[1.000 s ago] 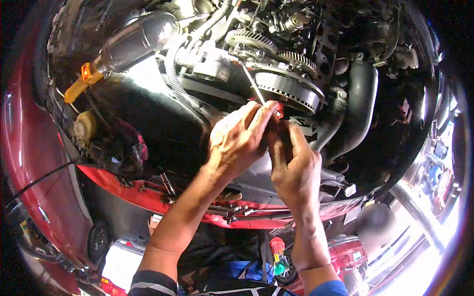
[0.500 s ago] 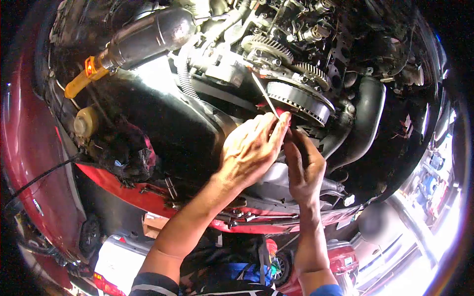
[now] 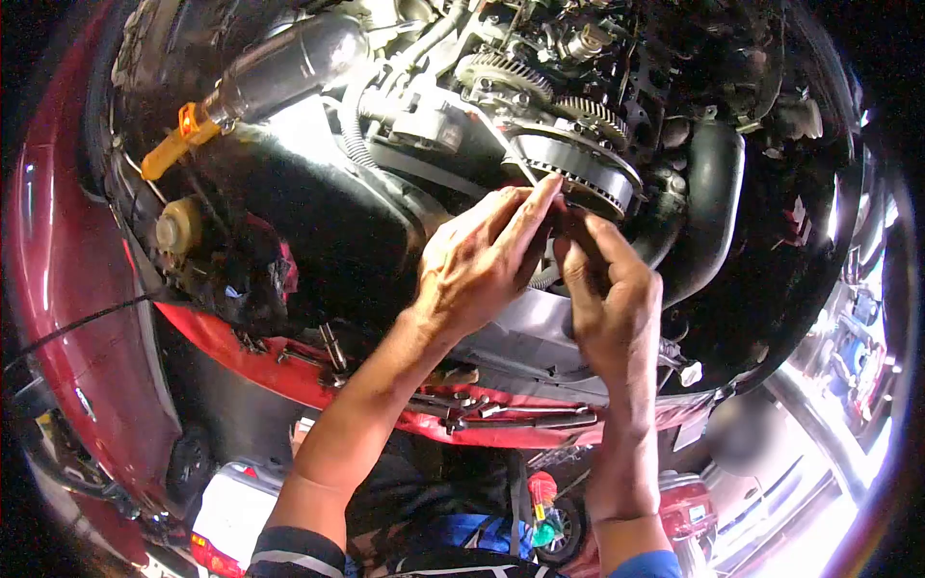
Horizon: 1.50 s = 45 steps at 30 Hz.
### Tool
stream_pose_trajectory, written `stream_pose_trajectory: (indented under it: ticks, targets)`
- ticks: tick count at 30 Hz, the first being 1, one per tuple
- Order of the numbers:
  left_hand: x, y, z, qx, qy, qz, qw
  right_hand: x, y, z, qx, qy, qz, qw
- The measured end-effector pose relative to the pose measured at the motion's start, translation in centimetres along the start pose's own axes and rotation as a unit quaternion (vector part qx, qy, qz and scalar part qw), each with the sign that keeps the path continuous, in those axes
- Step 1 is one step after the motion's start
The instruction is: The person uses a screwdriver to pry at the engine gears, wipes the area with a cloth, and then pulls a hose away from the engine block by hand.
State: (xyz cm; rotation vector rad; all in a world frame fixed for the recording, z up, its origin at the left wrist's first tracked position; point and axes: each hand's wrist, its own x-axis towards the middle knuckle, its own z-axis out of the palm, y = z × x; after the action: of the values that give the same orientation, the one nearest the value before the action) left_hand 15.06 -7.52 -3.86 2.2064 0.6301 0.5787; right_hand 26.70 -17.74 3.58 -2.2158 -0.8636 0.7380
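Spanners of bare steel (image 3: 520, 418) lie on the red painted body edge (image 3: 231, 347) closest in. Above them the left hand (image 3: 477, 265) and right hand (image 3: 612, 303) meet, fingers (image 3: 535, 202) bunched tip to tip just under the large toothed metal wheel (image 3: 578, 178); whether they pinch anything is hidden. Further off sits an orange-handled dipstick (image 3: 178, 135). Anything small slipping from such crowded fingertips would likely drop into the dark engine bay (image 3: 318, 222), and the teeth could nick skin.

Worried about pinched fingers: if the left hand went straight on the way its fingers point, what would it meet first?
Most likely the large toothed wheel on the engine. The left hand points up and to the right, with its fingertips close by the wheel's rim. Depth is unclear, though.
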Motion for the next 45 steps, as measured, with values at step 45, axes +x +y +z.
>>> stream_pose_trajectory:
  ticks: [45]
  targets:
    - [1.1, -0.6, -0.1, -0.061, 0.09, -0.046, 0.993, 9.1, -11.3, -1.3, -0.438, -0.161, -0.322, 0.824]
